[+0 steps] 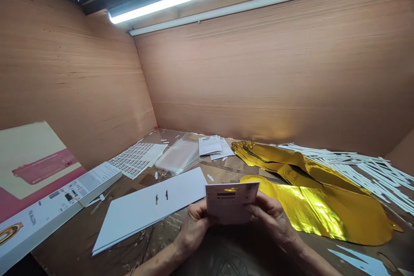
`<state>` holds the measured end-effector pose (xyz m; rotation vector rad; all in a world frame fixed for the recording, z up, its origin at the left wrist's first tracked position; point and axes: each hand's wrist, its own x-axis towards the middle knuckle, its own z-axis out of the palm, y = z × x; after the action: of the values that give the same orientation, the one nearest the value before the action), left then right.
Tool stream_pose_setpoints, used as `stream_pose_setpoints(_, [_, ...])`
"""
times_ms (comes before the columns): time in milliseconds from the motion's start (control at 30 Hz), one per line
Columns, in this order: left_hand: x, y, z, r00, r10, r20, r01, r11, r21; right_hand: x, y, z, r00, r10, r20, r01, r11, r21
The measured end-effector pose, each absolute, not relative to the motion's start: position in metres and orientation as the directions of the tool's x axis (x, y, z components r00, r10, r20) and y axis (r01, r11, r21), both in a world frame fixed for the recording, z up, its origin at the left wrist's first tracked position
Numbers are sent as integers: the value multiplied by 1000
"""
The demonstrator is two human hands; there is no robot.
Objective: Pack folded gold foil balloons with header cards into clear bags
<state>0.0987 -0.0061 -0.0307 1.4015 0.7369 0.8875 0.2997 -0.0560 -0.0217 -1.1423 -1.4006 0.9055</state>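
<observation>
Card [231,199] corners under left hand [193,225], right hand [272,217]

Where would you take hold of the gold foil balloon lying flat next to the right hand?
Best guess: pinch the near left edge of the gold foil balloon, coming from the person's side. It lies flat and deflated, so only a thin rim offers purchase, and that rim is closest to the right hand. Both that and the left hand are holding a white card.
</observation>
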Motion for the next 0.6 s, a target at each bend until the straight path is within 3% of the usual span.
stream_pose_setpoints(167, [106, -11, -26, 466, 881, 82, 4, -95, 995, 300, -46, -27, 183, 968, 174, 48, 167, -985])
stream_pose_setpoints(300, [129, -2, -16, 420, 903, -88, 63, 68, 996, 305, -28, -34, 194, 980, 31, -63, 44, -997])
stream_pose_setpoints(333, [133, 6, -12, 412, 901, -138, 50, 129, 990, 310, -23, -34, 204, 978, 31, 6, 31, -1000])
stream_pose_setpoints(400, [137, 31, -1, 357, 910, -211, -5, 228, 974, 328, -18, -32, 274, 953, 131, 296, 45, -954])
stream_pose_setpoints(500, [131, 86, 19, 189, 949, -251, -78, 269, 960, 380, -21, -27, 337, 864, 374, 750, -7, -661])
stream_pose_setpoints(600, [124, 149, 28, 129, 945, -302, -81, 313, 946, 452, -38, -30, 351, 838, 418, 897, -174, -406])
